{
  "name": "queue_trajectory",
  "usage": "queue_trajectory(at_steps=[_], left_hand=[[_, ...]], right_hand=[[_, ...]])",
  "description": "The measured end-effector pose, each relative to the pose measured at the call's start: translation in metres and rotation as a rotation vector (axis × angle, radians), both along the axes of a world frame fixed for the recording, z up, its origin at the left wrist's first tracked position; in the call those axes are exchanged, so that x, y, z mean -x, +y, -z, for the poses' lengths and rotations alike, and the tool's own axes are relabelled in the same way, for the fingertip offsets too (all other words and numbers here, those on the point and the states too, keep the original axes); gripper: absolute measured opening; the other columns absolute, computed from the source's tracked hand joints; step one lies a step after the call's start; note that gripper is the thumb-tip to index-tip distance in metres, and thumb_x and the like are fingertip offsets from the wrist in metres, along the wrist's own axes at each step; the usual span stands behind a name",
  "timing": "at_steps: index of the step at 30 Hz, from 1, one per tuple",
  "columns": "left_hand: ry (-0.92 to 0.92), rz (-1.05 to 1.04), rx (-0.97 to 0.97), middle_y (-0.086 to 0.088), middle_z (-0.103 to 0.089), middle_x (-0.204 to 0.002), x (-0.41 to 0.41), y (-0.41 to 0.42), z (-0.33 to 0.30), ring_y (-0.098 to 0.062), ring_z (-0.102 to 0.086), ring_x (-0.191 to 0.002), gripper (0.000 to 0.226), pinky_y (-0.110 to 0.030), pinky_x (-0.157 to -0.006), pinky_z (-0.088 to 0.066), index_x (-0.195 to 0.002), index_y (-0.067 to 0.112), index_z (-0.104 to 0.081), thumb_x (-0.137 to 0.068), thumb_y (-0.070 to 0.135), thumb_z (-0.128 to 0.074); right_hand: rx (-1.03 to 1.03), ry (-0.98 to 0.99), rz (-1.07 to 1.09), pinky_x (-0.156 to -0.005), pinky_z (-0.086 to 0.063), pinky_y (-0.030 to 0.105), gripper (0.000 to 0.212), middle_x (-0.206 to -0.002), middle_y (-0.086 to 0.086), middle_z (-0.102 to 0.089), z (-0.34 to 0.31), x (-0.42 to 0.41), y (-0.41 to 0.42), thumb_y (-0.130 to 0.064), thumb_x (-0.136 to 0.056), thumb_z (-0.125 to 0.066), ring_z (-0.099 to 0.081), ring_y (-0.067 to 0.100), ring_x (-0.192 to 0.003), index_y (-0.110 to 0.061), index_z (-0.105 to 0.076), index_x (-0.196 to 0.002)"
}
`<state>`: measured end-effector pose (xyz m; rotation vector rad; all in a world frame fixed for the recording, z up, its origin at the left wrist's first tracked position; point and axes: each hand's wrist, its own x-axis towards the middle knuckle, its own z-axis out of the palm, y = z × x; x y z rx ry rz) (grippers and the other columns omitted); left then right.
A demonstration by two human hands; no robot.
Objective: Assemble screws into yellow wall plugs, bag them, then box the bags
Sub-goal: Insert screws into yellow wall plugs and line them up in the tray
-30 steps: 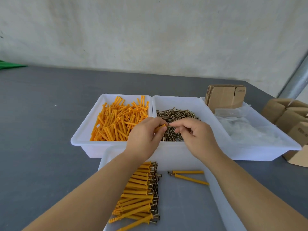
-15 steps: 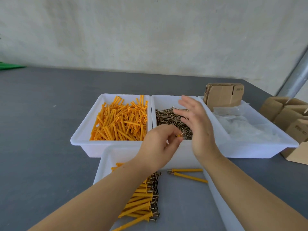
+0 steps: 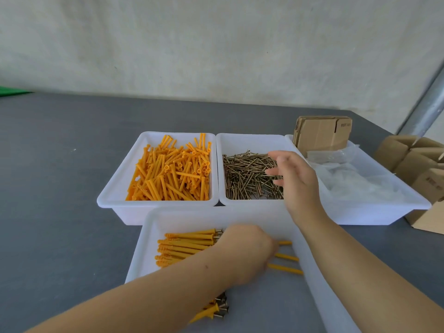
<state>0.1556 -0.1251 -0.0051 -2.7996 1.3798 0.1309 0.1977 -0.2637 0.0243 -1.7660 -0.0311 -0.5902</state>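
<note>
A: Hands?
B: Two. Right hand, fingers spread, empty, over the screw bin. Left hand, grip unclear, nearer than that bin, by three loose assembled plugs.
A: Bins?
B: Four; yellow plugs left of the screws.

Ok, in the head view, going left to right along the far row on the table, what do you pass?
Tray of yellow wall plugs → tray of screws → tray with clear plastic bags and flat cardboard → brown cardboard boxes.
</note>
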Motion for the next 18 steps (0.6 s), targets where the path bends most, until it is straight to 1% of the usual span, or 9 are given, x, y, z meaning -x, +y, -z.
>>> queue_trajectory(at_steps=[1,3,6,8,10,12,14,15,18], left_hand=[[-0.052,-0.001,-0.067,-0.008,-0.064,-0.098,0.002,-0.005,0.002,-0.031,-0.061,-0.092,0.004,-0.038,-0.066,-0.049,-0.093,0.013,-0.056,-0.094,0.009,-0.055],[-0.122,0.001,-0.142,-0.007,-0.066,-0.098,0.004,-0.012,0.005,-0.031,-0.062,-0.093,0.012,-0.036,-0.062,-0.045,-0.097,0.011,-0.063,-0.094,0.004,-0.054],[-0.171,-0.015,-0.164,-0.011,-0.058,-0.110,0.002,-0.017,0.006,-0.032,-0.052,-0.103,0.018,-0.035,-0.064,-0.038,-0.107,0.008,-0.066,-0.097,0.004,-0.052],[-0.168,-0.044,-0.166,-0.014,-0.053,-0.113,0.000,-0.016,0.004,-0.034,-0.049,-0.104,0.019,-0.036,-0.065,-0.035,-0.108,0.003,-0.064,-0.095,0.000,-0.051],[-0.151,-0.056,-0.154,-0.014,-0.052,-0.110,-0.002,-0.015,0.003,-0.033,-0.050,-0.100,0.018,-0.034,-0.064,-0.035,-0.104,0.002,-0.063,-0.090,-0.004,-0.054],[-0.151,-0.054,-0.131,-0.008,-0.047,-0.098,-0.004,-0.013,0.003,-0.028,-0.048,-0.088,0.015,-0.033,-0.061,-0.036,-0.101,0.006,-0.061,-0.088,-0.002,-0.058],[-0.204,-0.052,-0.028,-0.003,-0.039,-0.086,-0.005,-0.010,0.002,-0.022,-0.042,-0.077,0.007,-0.032,-0.057,-0.036,-0.092,0.013,-0.057,-0.091,0.006,-0.057],[-0.255,-0.054,0.053,-0.001,-0.041,-0.084,-0.006,-0.008,0.000,-0.020,-0.043,-0.075,0.006,-0.032,-0.055,-0.037,-0.087,0.015,-0.056,-0.092,0.011,-0.057],[-0.421,-0.090,0.370,-0.003,-0.056,-0.080,-0.017,0.001,-0.007,-0.023,-0.053,-0.075,0.015,-0.031,-0.054,-0.040,-0.079,0.014,-0.063,-0.087,0.026,-0.065]], right_hand=[[0.022,0.006,-0.006,-0.081,-0.052,0.030,0.026,-0.102,-0.023,-0.070,0.001,0.000,0.000,-0.037,-0.096,-0.044,-0.068,0.000,-0.090,-0.034,-0.068,-0.104],[0.057,0.017,-0.022,-0.080,-0.049,0.025,0.023,-0.104,-0.019,-0.069,0.004,-0.001,0.000,-0.031,-0.101,-0.046,-0.067,-0.003,-0.090,-0.031,-0.068,-0.107],[0.090,0.045,-0.026,-0.077,-0.049,0.023,0.022,-0.105,-0.018,-0.069,0.006,-0.003,0.000,-0.024,-0.104,-0.048,-0.066,-0.004,-0.090,-0.028,-0.069,-0.109],[0.097,0.063,-0.018,-0.078,-0.050,0.024,0.022,-0.105,-0.019,-0.069,0.006,-0.005,0.001,-0.023,-0.103,-0.048,-0.067,-0.003,-0.089,-0.026,-0.069,-0.109],[0.118,0.077,-0.019,-0.080,-0.051,0.025,0.022,-0.106,-0.019,-0.069,0.006,-0.005,0.001,-0.023,-0.103,-0.049,-0.067,-0.001,-0.090,-0.025,-0.069,-0.110],[0.149,0.090,-0.021,-0.080,-0.049,0.025,0.022,-0.107,-0.018,-0.069,0.007,-0.005,0.001,-0.023,-0.103,-0.049,-0.067,0.003,-0.094,-0.025,-0.069,-0.110],[0.180,0.090,-0.018,-0.077,-0.046,0.022,0.021,-0.108,-0.015,-0.069,0.008,-0.006,0.000,-0.022,-0.102,-0.050,-0.066,0.007,-0.097,-0.026,-0.070,-0.108],[0.199,0.084,-0.014,-0.075,-0.045,0.019,0.020,-0.107,-0.015,-0.069,0.008,-0.006,0.000,-0.020,-0.102,-0.051,-0.066,0.008,-0.096,-0.027,-0.070,-0.106],[0.289,0.064,0.023,-0.076,-0.044,0.016,0.022,-0.103,-0.013,-0.069,0.008,-0.006,-0.003,-0.015,-0.100,-0.052,-0.063,0.004,-0.092,-0.026,-0.071,-0.104]])
